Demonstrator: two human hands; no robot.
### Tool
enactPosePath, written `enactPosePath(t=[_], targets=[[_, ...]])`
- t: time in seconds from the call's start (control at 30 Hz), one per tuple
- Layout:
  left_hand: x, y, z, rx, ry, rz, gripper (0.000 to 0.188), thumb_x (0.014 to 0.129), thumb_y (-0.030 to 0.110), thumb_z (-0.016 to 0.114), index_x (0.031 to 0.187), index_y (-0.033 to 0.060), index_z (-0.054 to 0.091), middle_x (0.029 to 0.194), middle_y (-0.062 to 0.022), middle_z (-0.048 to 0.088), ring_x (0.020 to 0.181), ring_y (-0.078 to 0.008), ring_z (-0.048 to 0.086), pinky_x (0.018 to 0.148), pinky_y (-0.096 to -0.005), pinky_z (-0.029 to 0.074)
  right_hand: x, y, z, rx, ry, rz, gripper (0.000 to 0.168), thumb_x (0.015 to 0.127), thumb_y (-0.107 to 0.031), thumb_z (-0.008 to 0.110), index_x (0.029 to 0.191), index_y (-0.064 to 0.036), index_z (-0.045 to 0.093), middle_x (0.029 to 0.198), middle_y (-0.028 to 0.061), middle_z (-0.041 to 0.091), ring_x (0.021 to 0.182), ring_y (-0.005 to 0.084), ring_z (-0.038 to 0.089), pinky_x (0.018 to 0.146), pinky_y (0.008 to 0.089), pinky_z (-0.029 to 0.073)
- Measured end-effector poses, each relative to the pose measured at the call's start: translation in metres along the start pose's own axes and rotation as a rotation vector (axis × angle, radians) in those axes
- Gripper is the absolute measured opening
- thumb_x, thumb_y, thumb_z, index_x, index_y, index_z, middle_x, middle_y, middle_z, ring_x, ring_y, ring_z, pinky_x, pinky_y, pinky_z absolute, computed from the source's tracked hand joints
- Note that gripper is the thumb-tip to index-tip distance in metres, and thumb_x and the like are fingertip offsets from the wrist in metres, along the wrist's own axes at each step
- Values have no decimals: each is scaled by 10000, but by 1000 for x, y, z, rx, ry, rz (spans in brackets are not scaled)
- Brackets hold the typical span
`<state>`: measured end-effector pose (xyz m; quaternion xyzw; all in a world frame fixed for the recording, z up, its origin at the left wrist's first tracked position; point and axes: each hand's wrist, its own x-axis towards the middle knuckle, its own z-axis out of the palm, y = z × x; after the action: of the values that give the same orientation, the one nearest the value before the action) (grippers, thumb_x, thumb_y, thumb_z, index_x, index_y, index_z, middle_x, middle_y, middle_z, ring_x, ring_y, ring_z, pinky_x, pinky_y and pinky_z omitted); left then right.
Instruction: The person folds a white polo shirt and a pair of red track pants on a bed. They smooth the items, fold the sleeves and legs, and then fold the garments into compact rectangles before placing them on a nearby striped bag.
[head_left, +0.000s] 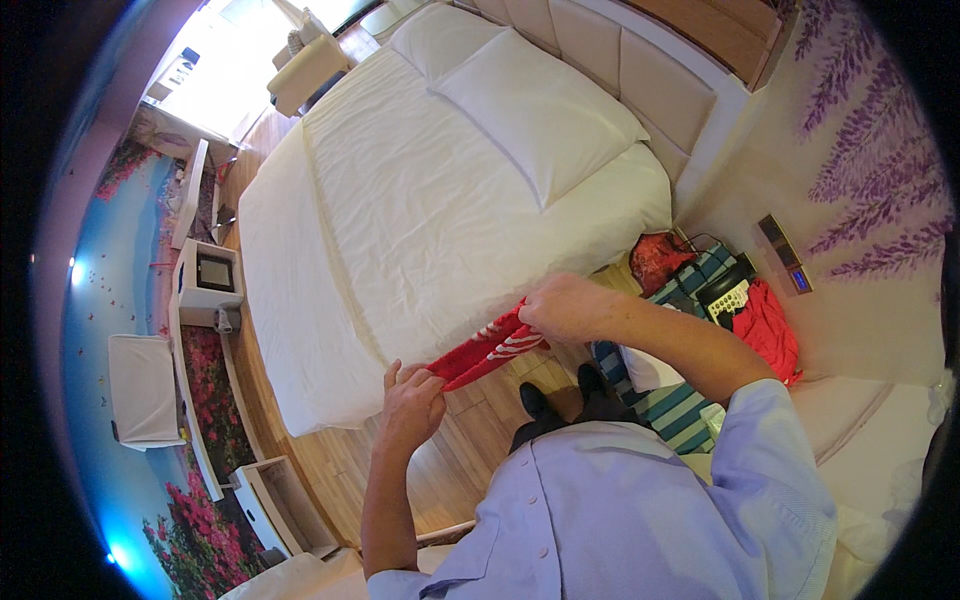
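Observation:
A red cloth with white stripes (480, 351) is stretched between my two hands, just off the near side of the bed. My left hand (411, 401) grips its lower left end. Its other end is bunched in my right hand (564, 309), close to the mattress edge. The cloth looks narrow and folded lengthwise; its exact kind cannot be told. Beyond it lies the bed with a smooth white cover (420, 217). Two white pillows (536, 112) rest against the padded headboard (585, 45).
To my right, a striped runner or cover (671, 416) carries a telephone (726, 298), a red garment (766, 330) and a red bag (660, 259). Wooden flooring (457, 457) lies below my hands. Along the left wall stand a white cabinet (206, 281) and an open-fronted unit (285, 506).

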<state>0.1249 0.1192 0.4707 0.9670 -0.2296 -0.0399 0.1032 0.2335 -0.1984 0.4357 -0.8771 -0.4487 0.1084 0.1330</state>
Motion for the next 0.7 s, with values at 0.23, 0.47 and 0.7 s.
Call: enactPosePath(t=[0.23, 0.47, 0.7], targets=[[3, -10, -9, -19, 78, 106, 151, 677, 82, 665, 823, 53, 696, 985, -68, 688, 1058, -280, 632, 971, -464, 463, -8, 14, 16, 21, 40, 16, 184, 858, -265, 689, 821, -87, 713, 863, 140, 726, 849, 333, 712, 752, 461, 560], [6, -13, -23, 45, 104, 108, 142, 663, 71, 667, 799, 39, 691, 957, -79, 681, 951, -292, 634, 853, -448, 501, -20, 13, 5, -2, 159, -193, 154, 857, -253, 681, 815, -110, 718, 935, 59, 725, 966, 286, 664, 784, 426, 562], [3, -15, -25, 31, 132, 102, 184, 690, 39, 650, 866, 40, 702, 914, -97, 678, 896, -306, 640, 829, -431, 510, -23, -6, -10, -38, -34, -201, 129, 842, -214, 676, 822, -87, 675, 926, 98, 712, 948, 301, 700, 811, 428, 546]])
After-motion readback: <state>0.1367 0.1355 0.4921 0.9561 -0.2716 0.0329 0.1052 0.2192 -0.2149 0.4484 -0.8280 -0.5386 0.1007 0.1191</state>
